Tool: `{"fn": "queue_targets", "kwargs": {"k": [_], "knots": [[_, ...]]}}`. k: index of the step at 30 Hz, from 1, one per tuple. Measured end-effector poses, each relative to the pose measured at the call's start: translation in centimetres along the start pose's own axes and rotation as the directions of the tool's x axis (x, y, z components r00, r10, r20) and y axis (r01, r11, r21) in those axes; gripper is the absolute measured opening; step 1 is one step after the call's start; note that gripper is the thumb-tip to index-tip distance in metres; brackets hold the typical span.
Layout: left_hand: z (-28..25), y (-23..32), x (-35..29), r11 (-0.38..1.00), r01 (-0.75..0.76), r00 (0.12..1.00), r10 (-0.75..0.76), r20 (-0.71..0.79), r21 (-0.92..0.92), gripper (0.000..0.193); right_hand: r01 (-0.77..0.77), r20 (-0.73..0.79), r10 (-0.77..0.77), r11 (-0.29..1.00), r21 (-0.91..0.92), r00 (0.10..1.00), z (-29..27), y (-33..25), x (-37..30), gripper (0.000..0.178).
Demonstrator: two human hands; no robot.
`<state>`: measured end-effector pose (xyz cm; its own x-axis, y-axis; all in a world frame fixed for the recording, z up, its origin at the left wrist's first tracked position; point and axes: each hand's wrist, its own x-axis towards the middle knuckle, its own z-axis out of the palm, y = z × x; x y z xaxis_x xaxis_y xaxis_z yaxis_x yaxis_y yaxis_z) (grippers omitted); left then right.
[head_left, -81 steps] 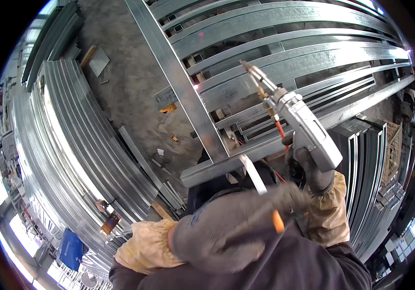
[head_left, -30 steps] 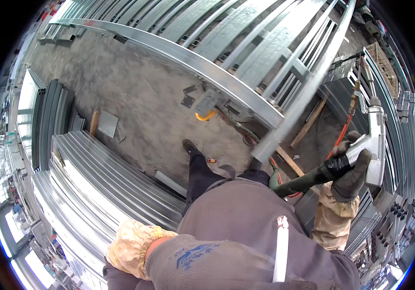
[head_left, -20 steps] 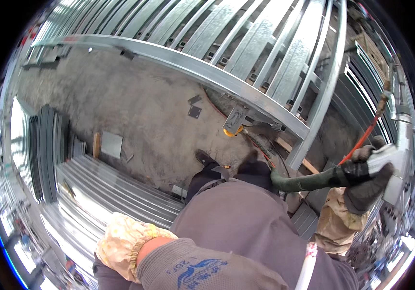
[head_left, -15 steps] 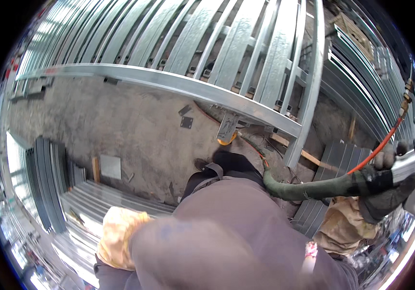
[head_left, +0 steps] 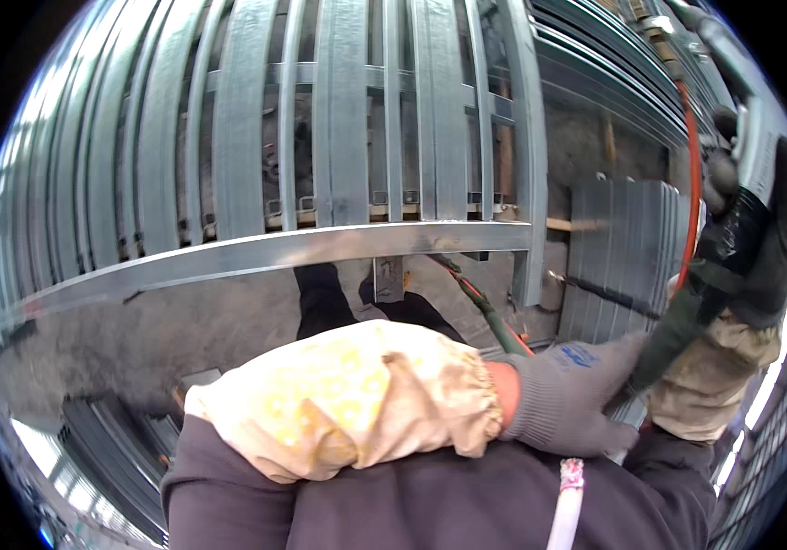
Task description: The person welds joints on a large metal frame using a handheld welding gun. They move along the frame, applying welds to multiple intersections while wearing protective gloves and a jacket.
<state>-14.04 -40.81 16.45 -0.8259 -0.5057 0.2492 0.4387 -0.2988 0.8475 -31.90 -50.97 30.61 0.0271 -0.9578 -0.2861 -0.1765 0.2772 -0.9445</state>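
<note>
Silver metal is filling my right hand [head_left: 774, 282]: its fingers are wrapping snugly round the gun [head_left: 762, 124], which is sitting off to the right of the frame [head_left: 357, 246]. My left hand [head_left: 577, 394] is lying at the green sleeve [head_left: 672, 343], its fingertips hiding, so whether they are gripping I cannot tell. A hard tug on the sleeve could be twisting the gun in my grasp; the red hose [head_left: 693, 183] could be catching on the stacked steel [head_left: 618, 243].

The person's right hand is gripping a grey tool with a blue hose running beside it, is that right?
Not quite: the hose is orange-red, not blue, as the head view shows. The right hand does grip the grey tool beside it.
</note>
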Motion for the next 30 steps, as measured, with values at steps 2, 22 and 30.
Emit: {"fn": "queue_targets", "kwargs": {"k": [2,22,30], "knots": [[-1.4,2.0,0.7,0.966,0.252,0.949,-0.237,0.208,-0.050,0.073,-0.102,-0.163,0.071,0.976,-0.193,0.984,2.2,1.1,1.0,0.051],[-5.7,3.0,0.4,0.224,0.456,0.871,0.087,0.483,-0.861,0.028,-0.589,-0.015,0.841,0.366,-0.720,0.541,10.2,8.5,12.7,0.049],[-6.9,1.8,1.2,0.224,0.389,0.907,0.073,0.414,-0.893,0.027,-0.512,0.084,0.860,0.375,-0.773,0.504,8.6,11.5,14.1,0.048]]}}
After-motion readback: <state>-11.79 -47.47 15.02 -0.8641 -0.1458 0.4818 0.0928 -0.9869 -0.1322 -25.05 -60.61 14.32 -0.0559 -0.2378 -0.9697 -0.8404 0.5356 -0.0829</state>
